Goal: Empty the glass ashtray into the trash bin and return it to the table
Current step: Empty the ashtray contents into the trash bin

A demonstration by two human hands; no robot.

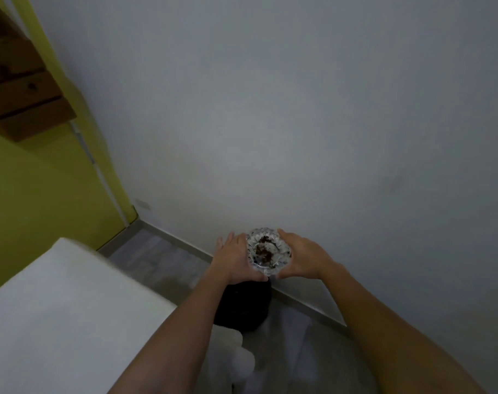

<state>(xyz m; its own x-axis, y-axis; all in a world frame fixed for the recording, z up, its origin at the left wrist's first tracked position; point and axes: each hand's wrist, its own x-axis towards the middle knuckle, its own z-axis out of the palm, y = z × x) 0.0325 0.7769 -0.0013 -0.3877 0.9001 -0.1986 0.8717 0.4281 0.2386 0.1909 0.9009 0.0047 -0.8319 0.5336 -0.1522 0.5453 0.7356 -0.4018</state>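
Observation:
A round cut-glass ashtray (pixel 267 251) with brown ash and butts inside is held level in the air between both hands. My left hand (pixel 235 255) clasps its left side and my right hand (pixel 300 255) clasps its right side. Directly below and slightly nearer stands a black trash bin (pixel 243 305) on the floor against the wall; my left forearm hides part of it. The white table (pixel 71 308) fills the lower left.
A grey-white wall stands close ahead, with a skirting board (pixel 307 305) along the grey floor. A yellow wall and a wooden wall shelf (pixel 23 89) are at the left. Something white (pixel 242 362) lies on the floor beside the table.

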